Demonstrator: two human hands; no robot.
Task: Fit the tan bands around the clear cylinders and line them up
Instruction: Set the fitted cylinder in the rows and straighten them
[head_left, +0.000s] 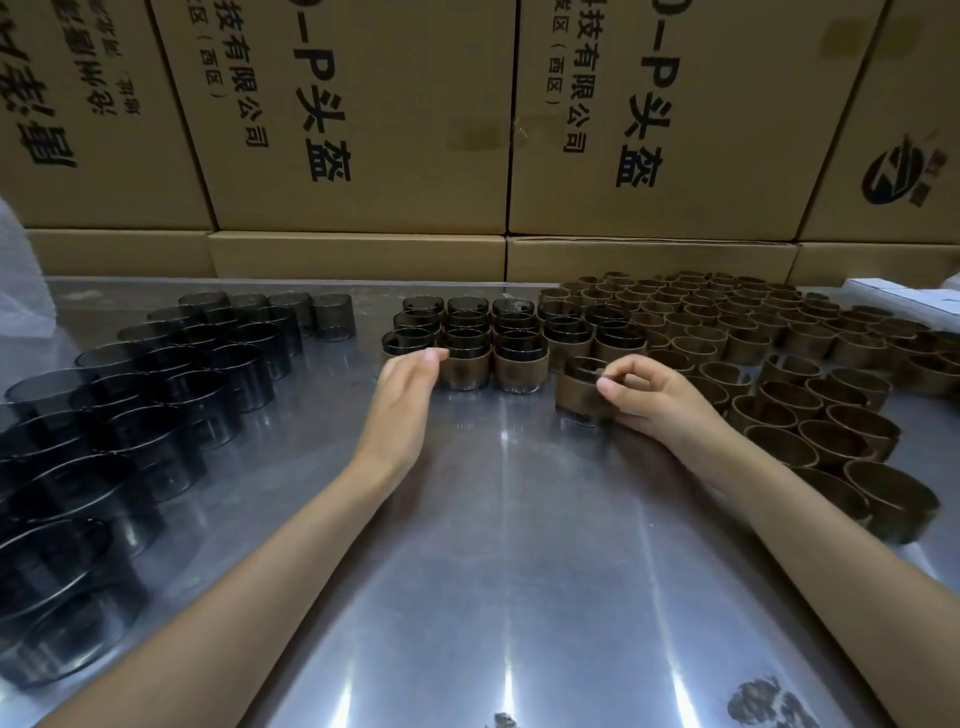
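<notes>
A banded cylinder (579, 392) stands on the metal table (498, 545), and my right hand (657, 397) grips it from the right, fingers pinched over its rim. My left hand (402, 400) hovers open beside the front left of the finished block of banded cylinders (514, 338), fingertips close to the nearest one; it holds nothing. Several bare clear cylinders (171, 379) stand in rows on the left. Several loose tan bands (789, 353) crowd the right side.
Stacked cardboard boxes (363, 130) wall off the back of the table. A white plastic bag (21, 291) lies at the far left edge, and a white flat object (904, 296) at the far right. A dark smudge (769, 704) marks the table's near right.
</notes>
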